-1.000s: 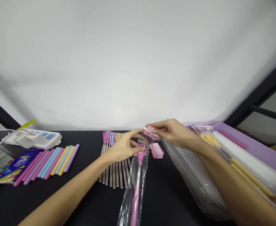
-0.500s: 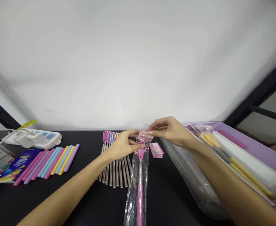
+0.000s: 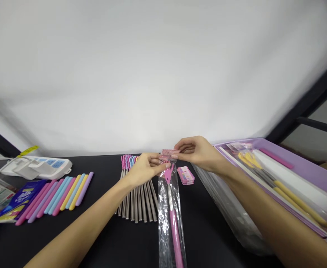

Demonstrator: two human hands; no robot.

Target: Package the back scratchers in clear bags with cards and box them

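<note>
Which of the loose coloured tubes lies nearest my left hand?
The purple tube at the right end of the row, beside a yellow tube; the other purple tube sits between pink ones.

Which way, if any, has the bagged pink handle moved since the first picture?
Yes: the bagged pink handle has swung right, away from the metal rods and nearer in line with the card stack.

Noted: a pale, smooth wall (image 3: pixel 158 74) fills the upper frame, brighter toward center, with soft shadows at both sides. Black tabletop (image 3: pixel 110 242) spans the lower frame. Dark frame bars (image 3: pixel 305 104) slant along the right; one shows at left.
</note>
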